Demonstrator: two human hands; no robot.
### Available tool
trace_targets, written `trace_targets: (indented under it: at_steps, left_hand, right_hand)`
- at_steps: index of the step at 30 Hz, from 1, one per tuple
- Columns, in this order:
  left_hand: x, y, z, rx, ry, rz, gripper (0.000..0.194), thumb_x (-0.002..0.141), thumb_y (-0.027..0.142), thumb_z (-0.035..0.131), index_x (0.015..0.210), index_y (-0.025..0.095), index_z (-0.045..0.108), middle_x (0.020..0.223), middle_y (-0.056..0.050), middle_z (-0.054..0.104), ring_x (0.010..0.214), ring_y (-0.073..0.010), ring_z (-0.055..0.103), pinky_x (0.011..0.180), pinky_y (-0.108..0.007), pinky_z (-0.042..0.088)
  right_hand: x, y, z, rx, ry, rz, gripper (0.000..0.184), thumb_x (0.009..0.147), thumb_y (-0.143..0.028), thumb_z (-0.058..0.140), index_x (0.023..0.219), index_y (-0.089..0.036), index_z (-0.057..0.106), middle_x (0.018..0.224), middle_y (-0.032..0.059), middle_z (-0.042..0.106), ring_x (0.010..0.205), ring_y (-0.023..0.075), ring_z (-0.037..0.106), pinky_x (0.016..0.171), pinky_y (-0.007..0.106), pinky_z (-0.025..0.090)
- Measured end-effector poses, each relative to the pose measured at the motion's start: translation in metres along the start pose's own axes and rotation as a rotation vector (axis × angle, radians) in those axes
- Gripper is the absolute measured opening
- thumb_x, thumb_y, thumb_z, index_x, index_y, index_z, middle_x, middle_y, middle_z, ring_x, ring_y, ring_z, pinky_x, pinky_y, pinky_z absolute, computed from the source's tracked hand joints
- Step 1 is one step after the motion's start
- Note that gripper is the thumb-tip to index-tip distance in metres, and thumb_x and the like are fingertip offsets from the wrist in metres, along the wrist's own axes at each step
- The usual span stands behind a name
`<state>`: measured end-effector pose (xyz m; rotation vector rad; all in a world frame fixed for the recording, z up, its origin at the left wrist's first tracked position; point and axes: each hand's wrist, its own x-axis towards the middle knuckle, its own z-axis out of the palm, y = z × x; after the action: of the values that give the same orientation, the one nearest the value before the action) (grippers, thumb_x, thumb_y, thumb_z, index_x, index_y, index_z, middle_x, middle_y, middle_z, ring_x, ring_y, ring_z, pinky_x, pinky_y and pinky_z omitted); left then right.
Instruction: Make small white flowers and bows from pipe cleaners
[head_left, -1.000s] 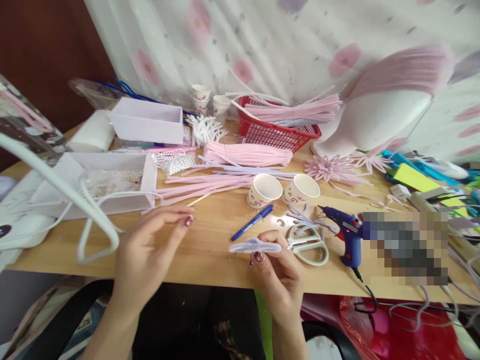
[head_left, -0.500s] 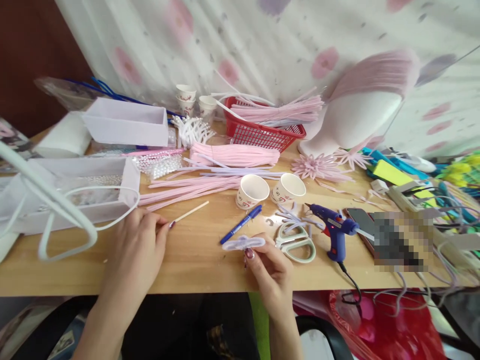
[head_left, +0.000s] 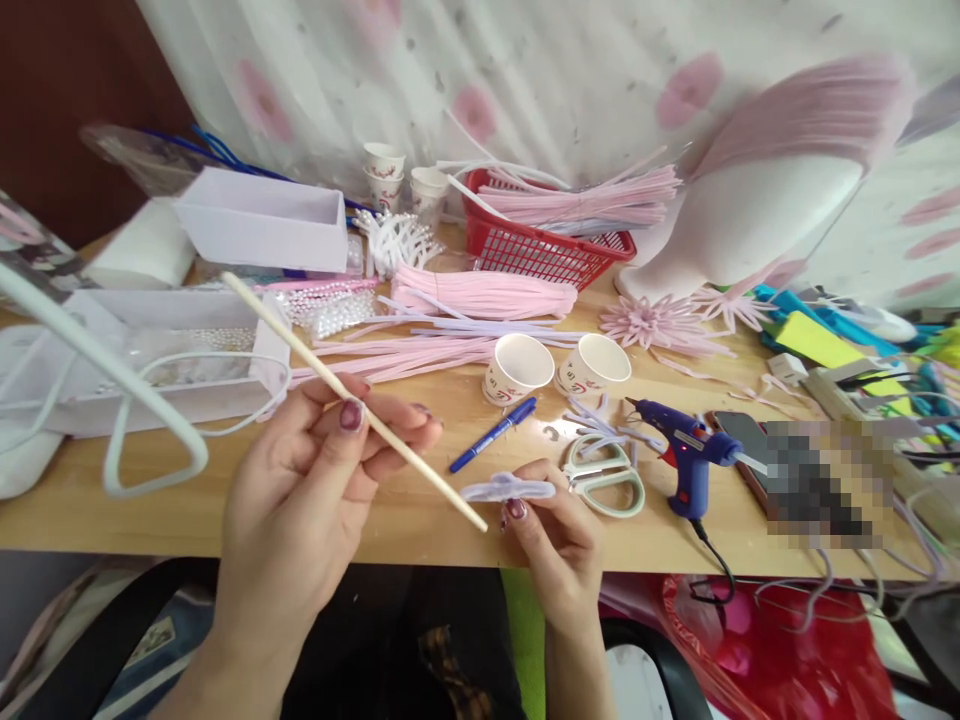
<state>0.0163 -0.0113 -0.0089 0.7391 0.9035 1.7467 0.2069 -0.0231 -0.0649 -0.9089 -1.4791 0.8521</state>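
Note:
My left hand (head_left: 307, 480) is closed around a thin pale wooden stick (head_left: 427, 467), raised off the table and slanting down to the right. The stick's lower end comes close to my right hand (head_left: 559, 545). Pinched in the right fingertips is a small looped piece of lilac pipe cleaner (head_left: 499, 488). Just beyond it a blue pen (head_left: 493, 435) lies on the table. Scissors with pale green handles (head_left: 609, 490) rest right beside the right hand, next to cut lilac pipe cleaner pieces (head_left: 600, 418).
Two paper cups (head_left: 523, 368) stand behind the pen. A blue glue gun (head_left: 684, 445) with a cord lies at right, by a phone (head_left: 735, 440). Pink pipe cleaners (head_left: 480, 297), a red basket (head_left: 551, 258) and white boxes (head_left: 262, 225) line the back. A white bent stand (head_left: 112, 370) juts in at left.
My left hand has picked the wooden stick up from the table and brought it right, towards the right hand. The right hand still holds the lilac piece. The view has shifted slightly.

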Motion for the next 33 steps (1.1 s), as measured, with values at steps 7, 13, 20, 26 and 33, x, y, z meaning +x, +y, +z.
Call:
trace_targets:
  at_steps: [7,13,20,26,33]
  left_hand:
    - [-0.013,0.002,0.015,0.078,0.072,0.181,0.010,0.103,0.017,0.057,0.102,0.025,0.064,0.086,0.005,0.079,0.081,-0.0115,0.078,0.091,-0.025,0.064]
    - [-0.021,-0.001,0.016,0.083,0.100,0.146,0.008,0.103,0.020,0.058,0.101,0.026,0.062,0.085,0.007,0.079,0.080,-0.0100,0.077,0.089,-0.022,0.065]
    - [-0.023,-0.005,0.016,0.092,0.089,0.146,0.007,0.103,0.020,0.059,0.103,0.026,0.063,0.084,0.007,0.079,0.080,-0.0113,0.077,0.090,-0.023,0.066]
    - [-0.024,-0.005,0.017,0.113,0.121,0.131,0.009,0.103,0.019,0.058,0.101,0.027,0.064,0.082,0.007,0.078,0.078,-0.0114,0.076,0.090,-0.024,0.066]
    - [-0.021,-0.008,0.018,0.101,0.146,0.121,0.005,0.100,0.022,0.064,0.100,0.028,0.065,0.083,0.007,0.078,0.076,-0.0111,0.076,0.084,-0.021,0.066]
  right_hand:
    - [-0.001,-0.004,0.001,-0.117,0.051,-0.072,0.021,0.091,-0.006,0.062,0.092,-0.022,0.075,0.082,0.0040,0.063,0.072,0.0175,0.063,0.060,0.027,0.052]
    - [-0.005,-0.004,0.000,-0.214,0.062,-0.108,0.028,0.091,-0.004,0.062,0.102,-0.025,0.075,0.109,0.0073,0.074,0.100,0.0236,0.072,0.086,0.037,0.059]
    - [-0.008,-0.004,0.001,-0.247,0.078,-0.160,0.029,0.091,-0.005,0.061,0.106,-0.026,0.074,0.101,0.0072,0.077,0.090,0.0252,0.075,0.076,0.038,0.061]
    - [-0.009,-0.002,0.000,-0.240,0.081,-0.167,0.032,0.089,-0.001,0.061,0.107,-0.025,0.074,0.100,0.0058,0.075,0.090,0.0231,0.073,0.077,0.036,0.058]
    - [-0.009,-0.004,0.000,-0.249,0.084,-0.151,0.029,0.090,-0.004,0.062,0.105,-0.025,0.074,0.099,0.0056,0.075,0.089,0.0236,0.073,0.076,0.037,0.057]
